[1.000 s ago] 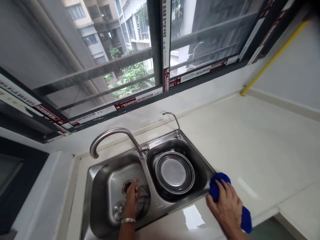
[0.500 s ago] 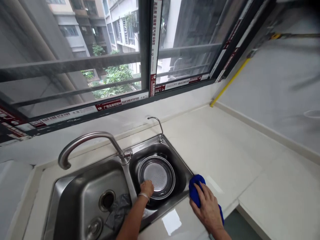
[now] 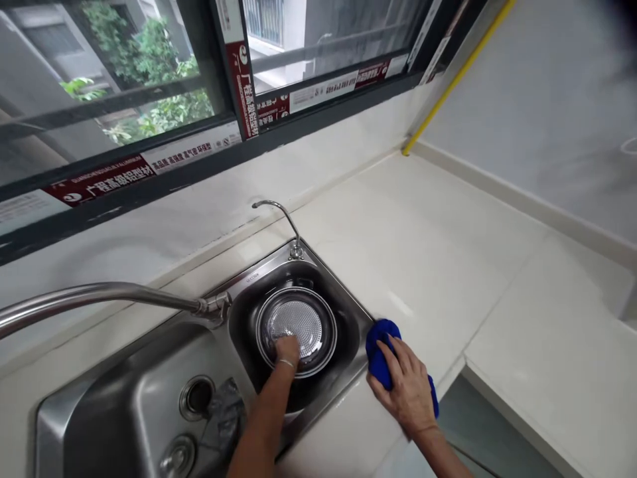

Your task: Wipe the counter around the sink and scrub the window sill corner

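Observation:
My left hand (image 3: 287,350) reaches down into the small right basin of the steel double sink (image 3: 124,411). Its curled fingers rest on the near rim of a round mesh strainer basket (image 3: 304,317) sitting in that basin. A thin bangle is on that wrist. My right hand (image 3: 407,390) lies on a blue cloth (image 3: 377,346), fingers bent over it, pressing it on the pale countertop (image 3: 438,252) right at the sink's right edge.
A long curved faucet (image 3: 99,295) reaches left over the large basin, which holds a drain (image 3: 198,396) and a crumpled dark film (image 3: 223,415). A small thin tap (image 3: 286,216) stands behind the right basin. A yellow pipe (image 3: 448,86) runs up the corner.
My left hand has moved from the large basin's drain across to the strainer basket in the right basin. The view has swung right and closer. My right hand stays on the blue cloth.

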Demonstrator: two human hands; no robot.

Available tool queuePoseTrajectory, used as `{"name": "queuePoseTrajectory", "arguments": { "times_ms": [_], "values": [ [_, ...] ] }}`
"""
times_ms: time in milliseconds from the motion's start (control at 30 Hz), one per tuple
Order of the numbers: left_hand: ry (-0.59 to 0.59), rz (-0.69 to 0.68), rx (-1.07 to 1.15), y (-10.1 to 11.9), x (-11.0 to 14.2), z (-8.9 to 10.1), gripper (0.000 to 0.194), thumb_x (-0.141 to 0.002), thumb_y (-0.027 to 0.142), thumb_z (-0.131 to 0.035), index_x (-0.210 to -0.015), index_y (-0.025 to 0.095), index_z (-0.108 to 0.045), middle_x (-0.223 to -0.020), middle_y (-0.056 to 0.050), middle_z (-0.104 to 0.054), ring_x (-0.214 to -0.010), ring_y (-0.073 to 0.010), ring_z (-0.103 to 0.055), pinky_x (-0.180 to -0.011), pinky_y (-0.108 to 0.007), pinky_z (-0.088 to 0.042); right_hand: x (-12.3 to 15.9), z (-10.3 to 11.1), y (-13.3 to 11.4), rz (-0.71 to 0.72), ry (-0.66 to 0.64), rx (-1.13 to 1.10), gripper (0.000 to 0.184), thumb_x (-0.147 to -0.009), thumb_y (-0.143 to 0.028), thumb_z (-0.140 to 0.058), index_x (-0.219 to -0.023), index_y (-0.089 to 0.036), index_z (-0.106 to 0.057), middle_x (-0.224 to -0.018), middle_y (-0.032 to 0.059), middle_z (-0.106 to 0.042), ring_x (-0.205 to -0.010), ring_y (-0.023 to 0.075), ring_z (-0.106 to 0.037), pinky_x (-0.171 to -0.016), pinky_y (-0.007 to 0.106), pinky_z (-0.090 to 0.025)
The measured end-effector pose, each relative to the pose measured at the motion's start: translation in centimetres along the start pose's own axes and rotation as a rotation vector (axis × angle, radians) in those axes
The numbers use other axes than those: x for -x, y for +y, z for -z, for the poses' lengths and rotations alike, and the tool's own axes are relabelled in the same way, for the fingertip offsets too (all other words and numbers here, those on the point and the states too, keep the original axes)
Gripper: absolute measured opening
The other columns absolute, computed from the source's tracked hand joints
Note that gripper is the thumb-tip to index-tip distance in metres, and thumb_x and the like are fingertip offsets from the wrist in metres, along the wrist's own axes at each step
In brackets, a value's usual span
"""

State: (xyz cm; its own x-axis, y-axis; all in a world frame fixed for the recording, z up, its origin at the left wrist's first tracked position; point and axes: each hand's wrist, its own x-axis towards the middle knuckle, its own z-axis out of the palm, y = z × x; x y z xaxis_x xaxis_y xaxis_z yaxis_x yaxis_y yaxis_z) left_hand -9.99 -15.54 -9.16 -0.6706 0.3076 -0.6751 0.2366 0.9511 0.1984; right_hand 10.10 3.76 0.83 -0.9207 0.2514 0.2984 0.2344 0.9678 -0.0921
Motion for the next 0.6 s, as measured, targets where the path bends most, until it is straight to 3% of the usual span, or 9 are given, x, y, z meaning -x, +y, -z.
{"name": "queuePoseTrajectory", "arguments": {
  "times_ms": [133,267,333,400,500,600],
  "values": [
    [-0.017,-0.028,0.098,1.9,0.6,-1.1,0.031,-0.088,0.043,-0.059,-0.101,0.016,-0.068,-0.111,-0.008,-0.074,-0.111,-0.0225,-0.065,-0.101,-0.049,-0.053,0.0,0.1,-0.1,0.015,-0.003,0.020,0.059,-0.093,-0.047,-0.050,-0.144,-0.017,-0.042,-0.147,0.0174,-0.048,-0.135,0.0356,-0.044,-0.098,0.051,-0.047],
    [0.124,0.097,0.243,-0.3,0.6,1.1,0.052,-0.091,0.043,-0.051,-0.133,0.013,-0.051,-0.134,-0.018,-0.062,-0.122,-0.0286,-0.060,-0.106,-0.055,-0.048,0.0,0.2,-0.1,0.009,-0.005,0.003,0.059,-0.093,-0.047,-0.052,-0.143,-0.017,-0.042,-0.149,0.0177,-0.046,-0.135,0.0351,-0.044,-0.101,0.051,-0.045],
    [0.151,0.134,0.346,-0.9,0.8,1.9,0.055,-0.091,0.045,-0.051,-0.135,0.012,-0.048,-0.137,-0.020,-0.059,-0.126,-0.0305,-0.057,-0.110,-0.058,-0.045,0.0,0.1,-0.1,0.002,-0.004,-0.001,0.060,-0.092,-0.046,-0.052,-0.144,-0.018,-0.042,-0.149,0.0176,-0.046,-0.136,0.0354,-0.044,-0.101,0.051,-0.045],
    [0.106,0.106,0.486,-0.5,1.3,2.1,0.050,-0.089,0.048,-0.055,-0.126,0.014,-0.056,-0.128,-0.016,-0.065,-0.121,-0.0283,-0.060,-0.108,-0.058,-0.048,-0.1,0.1,-0.1,-0.003,-0.003,-0.009,0.061,-0.092,-0.046,-0.053,-0.145,-0.019,-0.040,-0.149,0.0173,-0.046,-0.135,0.0357,-0.044,-0.100,0.052,-0.046],
    [-0.031,-0.040,0.765,1.1,2.3,2.0,0.042,-0.086,0.052,-0.059,-0.107,0.016,-0.065,-0.105,-0.008,-0.073,-0.099,-0.0204,-0.067,-0.093,-0.047,-0.057,-0.3,0.1,-0.3,-0.006,0.002,-0.023,0.062,-0.091,-0.044,-0.053,-0.147,-0.020,-0.039,-0.148,0.0161,-0.047,-0.135,0.0351,-0.044,-0.100,0.051,-0.046],
    [-0.094,-0.172,1.057,1.8,3.5,3.0,0.049,-0.085,0.059,-0.056,-0.105,0.016,-0.066,-0.094,-0.006,-0.073,-0.085,-0.0158,-0.067,-0.086,-0.041,-0.059,-0.4,0.1,-0.3,-0.002,0.005,-0.030,0.062,-0.091,-0.043,-0.054,-0.147,-0.019,-0.039,-0.148,0.0151,-0.048,-0.136,0.0340,-0.043,-0.101,0.050,-0.046]
  ]
}}
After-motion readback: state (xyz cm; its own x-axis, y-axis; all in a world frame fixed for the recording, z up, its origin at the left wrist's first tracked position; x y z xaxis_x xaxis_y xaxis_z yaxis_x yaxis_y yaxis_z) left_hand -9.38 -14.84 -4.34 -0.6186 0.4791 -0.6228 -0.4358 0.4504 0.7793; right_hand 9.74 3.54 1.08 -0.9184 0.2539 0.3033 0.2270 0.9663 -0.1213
